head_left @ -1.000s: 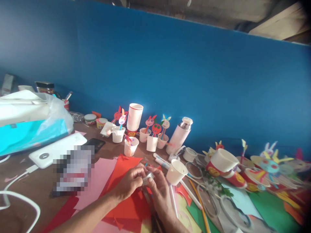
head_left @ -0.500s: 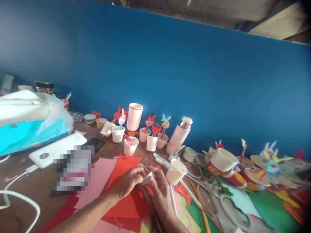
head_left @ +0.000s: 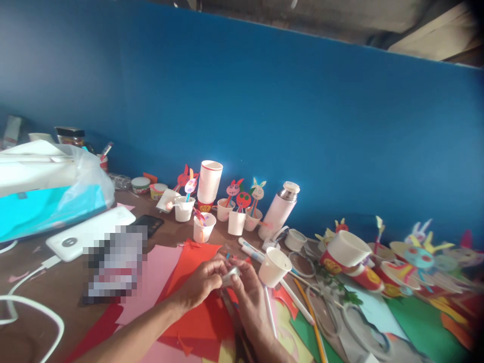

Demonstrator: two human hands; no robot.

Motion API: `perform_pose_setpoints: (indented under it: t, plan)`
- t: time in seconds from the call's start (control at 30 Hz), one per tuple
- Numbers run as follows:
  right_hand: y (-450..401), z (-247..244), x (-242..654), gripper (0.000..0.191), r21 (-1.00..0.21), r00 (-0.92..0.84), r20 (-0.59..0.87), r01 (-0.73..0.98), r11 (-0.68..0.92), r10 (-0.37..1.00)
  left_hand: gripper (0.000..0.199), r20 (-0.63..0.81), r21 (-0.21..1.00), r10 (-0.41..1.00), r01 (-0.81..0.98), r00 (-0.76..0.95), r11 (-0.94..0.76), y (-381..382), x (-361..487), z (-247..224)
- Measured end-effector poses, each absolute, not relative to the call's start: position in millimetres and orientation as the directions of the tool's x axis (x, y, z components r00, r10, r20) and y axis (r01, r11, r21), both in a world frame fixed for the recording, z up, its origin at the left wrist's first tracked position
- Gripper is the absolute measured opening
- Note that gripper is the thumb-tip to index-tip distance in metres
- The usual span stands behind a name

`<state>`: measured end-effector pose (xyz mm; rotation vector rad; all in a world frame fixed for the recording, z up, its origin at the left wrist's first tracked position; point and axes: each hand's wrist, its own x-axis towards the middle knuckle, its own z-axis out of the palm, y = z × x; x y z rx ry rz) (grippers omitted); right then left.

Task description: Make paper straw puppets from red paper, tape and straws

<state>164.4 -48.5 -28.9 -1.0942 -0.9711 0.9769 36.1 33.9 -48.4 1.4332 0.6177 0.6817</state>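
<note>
My left hand (head_left: 207, 280) and my right hand (head_left: 247, 287) meet over the orange-red paper (head_left: 202, 317). Between them they pinch a small shiny, silvery-clear object (head_left: 231, 275), whose kind I cannot make out; it looks rounded. Fingers of both hands are closed around it, and they hide part of it. A bit of blue shows just above the fingertips. Right beside my right hand, a white paper cup (head_left: 275, 267) stands tilted, with a white stick below it. Pink paper (head_left: 157, 269) lies under the left side of the orange-red sheet.
Paper cups with cut-paper figures (head_left: 237, 222) stand along the blue wall, near a cup stack (head_left: 209, 182) and a pink thermos (head_left: 278, 212). Tape rings (head_left: 325, 312), a yellow pencil (head_left: 310, 317) and more decorated cups (head_left: 348, 252) crowd the right. A white power bank (head_left: 91, 234) lies left.
</note>
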Motion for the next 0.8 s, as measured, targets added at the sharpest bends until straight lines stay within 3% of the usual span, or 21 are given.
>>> perform_pose_setpoints:
  t: [0.23,0.43,0.8]
  plan:
    - [-45,-38,160,0.038,-0.942,0.287,0.128,-0.264,0.207,0.949,0.009,0.007,0.996,0.730,-0.066,0.683,0.052,33,36,-47]
    - [-46,-35,165,0.035,-0.968,0.313,0.162,-0.131,0.212,0.936,0.014,0.036,0.997,0.730,-0.075,0.683,0.021,29,38,-46]
    - [-47,-28,164,0.035,-0.971,0.287,0.148,-0.140,0.194,0.946,0.011,0.014,0.994,0.719,-0.085,0.695,0.062,27,38,-48]
